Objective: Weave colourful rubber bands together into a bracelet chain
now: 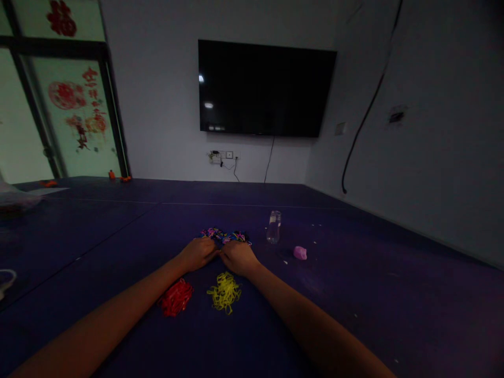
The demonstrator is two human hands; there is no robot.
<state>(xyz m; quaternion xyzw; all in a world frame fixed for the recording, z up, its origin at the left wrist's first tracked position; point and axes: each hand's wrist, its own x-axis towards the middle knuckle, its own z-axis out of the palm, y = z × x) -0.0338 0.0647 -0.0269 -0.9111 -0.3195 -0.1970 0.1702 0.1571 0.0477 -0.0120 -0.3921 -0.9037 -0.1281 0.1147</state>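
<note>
A mixed-colour pile of small rubber bands (214,233), mostly blue, pink and dark, lies just beyond my hands. My left hand (199,254) rests at the pile's near left side with its fingers curled. Close against it, my right hand (238,257) is also curled, at the near right side. Their thumb sides almost meet, and the fingertips are hidden, so what they pinch cannot be made out. Nearer to me lie a heap of red rubber bands (177,297) beside my left forearm and a heap of yellow rubber bands (224,292) below my right hand.
A clear glass (274,227) stands right of the pile, with a pink lump (300,253) nearer to me. White scraps dot the dark blue surface (354,273). A plastic bag (16,199) lies far left, and orange objects (118,177) sit by the door.
</note>
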